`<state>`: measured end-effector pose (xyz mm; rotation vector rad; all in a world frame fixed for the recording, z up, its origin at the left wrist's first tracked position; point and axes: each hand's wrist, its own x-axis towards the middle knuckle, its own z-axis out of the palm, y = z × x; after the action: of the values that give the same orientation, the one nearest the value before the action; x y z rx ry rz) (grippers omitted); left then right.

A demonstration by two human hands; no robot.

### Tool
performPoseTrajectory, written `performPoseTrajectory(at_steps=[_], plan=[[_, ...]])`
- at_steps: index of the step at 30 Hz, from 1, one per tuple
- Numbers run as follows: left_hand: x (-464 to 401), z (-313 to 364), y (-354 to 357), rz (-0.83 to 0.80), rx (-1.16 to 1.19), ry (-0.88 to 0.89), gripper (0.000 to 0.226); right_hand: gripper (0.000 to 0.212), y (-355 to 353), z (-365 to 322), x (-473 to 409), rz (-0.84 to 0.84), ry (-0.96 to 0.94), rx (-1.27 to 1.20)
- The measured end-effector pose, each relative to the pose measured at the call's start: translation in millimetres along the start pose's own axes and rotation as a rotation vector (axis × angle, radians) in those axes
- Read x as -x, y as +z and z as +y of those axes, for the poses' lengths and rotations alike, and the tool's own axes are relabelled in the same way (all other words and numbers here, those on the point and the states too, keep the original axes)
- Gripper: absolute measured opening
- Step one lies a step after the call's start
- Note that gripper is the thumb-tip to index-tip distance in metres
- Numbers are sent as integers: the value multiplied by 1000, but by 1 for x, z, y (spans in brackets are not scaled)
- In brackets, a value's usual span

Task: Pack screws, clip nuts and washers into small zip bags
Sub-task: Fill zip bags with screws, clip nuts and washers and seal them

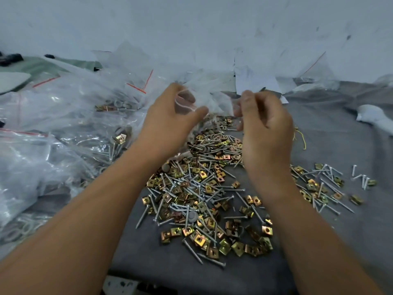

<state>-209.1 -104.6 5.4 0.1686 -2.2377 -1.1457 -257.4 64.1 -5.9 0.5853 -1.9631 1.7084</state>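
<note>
Both hands are raised over the middle of the grey cloth-covered tabletop (319, 128), apart, each pinching one side of a small clear plastic zip bag (214, 101): left hand (170, 122), right hand (265, 128). Beneath them lies a loose heap of silver screws, brass-coloured square clip nuts and grey round washers (204, 188). Filled clear zip bags (63, 116) pile along the left edge
</note>
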Motion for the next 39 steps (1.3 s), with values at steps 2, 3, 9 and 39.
performPoseTrajectory(at_steps=[2,3,9,39], plan=[[-4,-2,-5,119,97,-88,29,23,0,8,5,-198,-25,197],[-6,-2,-8,171,148,-121,30,22,2,11,8,-322,-52,296],[-11,-1,-16,331,290,-169,24,20,29,13,27,-637,-200,677],[-10,3,-14,330,283,-191,25,34,45,19,34,-759,-443,758]])
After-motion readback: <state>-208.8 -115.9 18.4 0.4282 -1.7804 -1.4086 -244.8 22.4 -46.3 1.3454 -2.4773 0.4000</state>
